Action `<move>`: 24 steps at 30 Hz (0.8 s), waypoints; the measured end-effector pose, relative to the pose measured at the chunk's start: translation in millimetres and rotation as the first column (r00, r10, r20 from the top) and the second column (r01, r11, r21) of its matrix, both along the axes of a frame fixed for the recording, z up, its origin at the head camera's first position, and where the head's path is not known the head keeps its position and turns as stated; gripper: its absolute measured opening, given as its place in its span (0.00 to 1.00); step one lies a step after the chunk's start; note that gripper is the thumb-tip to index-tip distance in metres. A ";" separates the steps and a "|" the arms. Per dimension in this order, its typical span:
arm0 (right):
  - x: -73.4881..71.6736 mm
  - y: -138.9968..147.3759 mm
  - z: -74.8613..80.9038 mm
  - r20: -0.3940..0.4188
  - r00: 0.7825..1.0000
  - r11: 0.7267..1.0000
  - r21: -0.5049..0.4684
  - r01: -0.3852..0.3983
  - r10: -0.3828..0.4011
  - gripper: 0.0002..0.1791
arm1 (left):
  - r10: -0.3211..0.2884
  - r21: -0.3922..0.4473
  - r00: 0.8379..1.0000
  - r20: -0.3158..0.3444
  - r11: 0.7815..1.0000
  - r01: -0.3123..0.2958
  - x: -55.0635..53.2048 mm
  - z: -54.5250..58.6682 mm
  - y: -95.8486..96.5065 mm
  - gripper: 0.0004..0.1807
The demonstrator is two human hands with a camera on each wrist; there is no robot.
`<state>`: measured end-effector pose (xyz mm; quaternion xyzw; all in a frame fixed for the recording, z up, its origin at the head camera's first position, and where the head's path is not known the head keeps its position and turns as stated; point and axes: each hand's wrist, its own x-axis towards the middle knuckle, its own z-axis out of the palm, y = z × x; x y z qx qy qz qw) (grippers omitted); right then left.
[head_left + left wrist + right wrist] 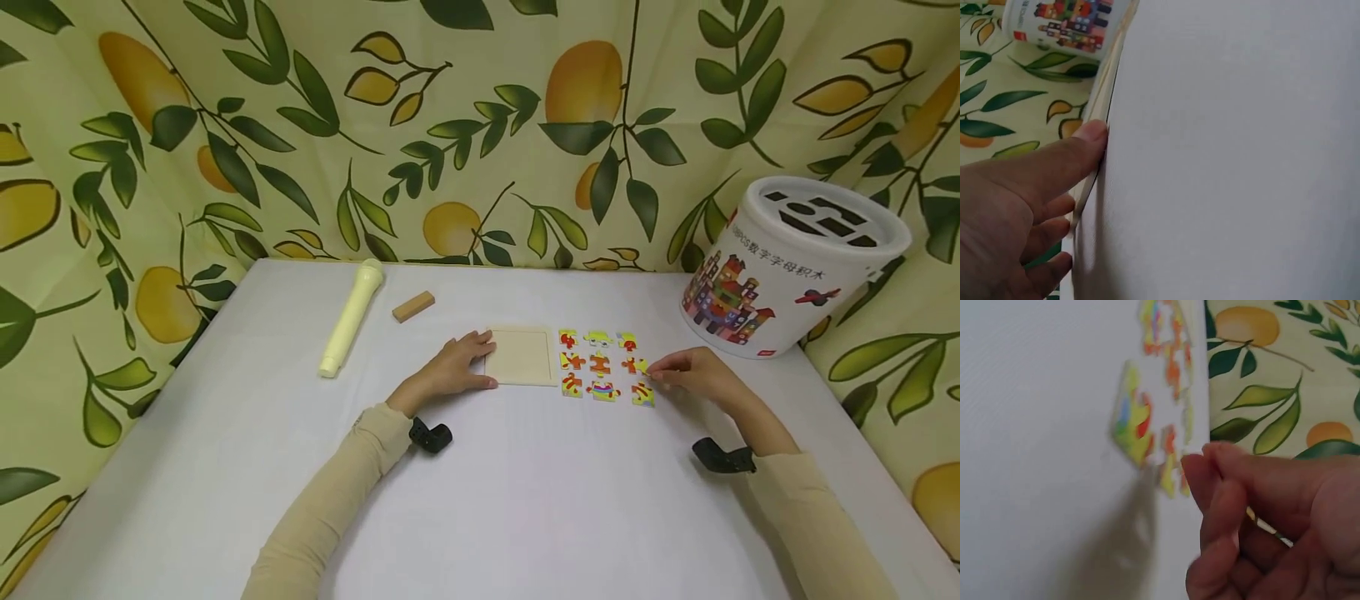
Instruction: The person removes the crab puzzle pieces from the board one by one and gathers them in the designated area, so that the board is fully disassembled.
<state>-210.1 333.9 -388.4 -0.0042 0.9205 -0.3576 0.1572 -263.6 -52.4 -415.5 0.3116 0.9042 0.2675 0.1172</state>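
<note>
My left hand (456, 364) rests at the left side of a square wooden puzzle tray (525, 357), thumb near its closest corner and fingers on the left edge. The left wrist view shows my thumb (1063, 164) along the tray's thin edge. Right of the tray, puzzle pieces (598, 364) in red, orange and yellow lie spread in rows. My right hand (701, 375) is at the right end of the middle row, fingertips close beside a piece (633, 365). In the right wrist view its thumb and index finger (1216, 506) meet, with nothing visible between them.
A pale yellow microphone-shaped object (352, 318) and a small wooden block (413, 306) lie left of the tray. At the back right stands a white tub (787, 271) with a slotted lid. A fruit-patterned curtain (480, 167) hangs behind the white table (540, 492).
</note>
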 end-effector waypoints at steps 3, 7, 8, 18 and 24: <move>-1.5 -8.5 4.7 -0.035 0.995 0.988 -0.112 -0.102 0.099 0.22 | -0.020 -0.058 0.998 -0.056 0.998 0.017 -1.1 5.8 0.2 0.40; -5.6 -30.0 9.9 -0.137 0.966 0.940 -0.233 -0.248 0.221 0.24 | 0.123 -0.130 0.960 -0.252 0.979 -0.160 -5.6 17.7 1.9 0.41; -7.4 -36.3 11.5 -0.177 0.955 0.929 -0.244 -0.278 0.239 0.25 | 0.178 -0.143 0.931 -0.318 0.962 -0.233 -7.6 20.5 2.9 0.43; -33.7 -75.7 14.6 -0.253 0.957 0.975 0.201 -0.094 0.144 0.56 | 0.315 -0.222 0.819 -0.480 0.860 -0.460 -17.6 25.3 6.4 0.48; -43.5 -71.8 2.2 -0.160 0.983 0.939 0.341 -0.034 0.094 0.58 | 0.312 -0.234 0.854 -0.417 0.871 -0.433 -14.3 18.9 5.5 0.47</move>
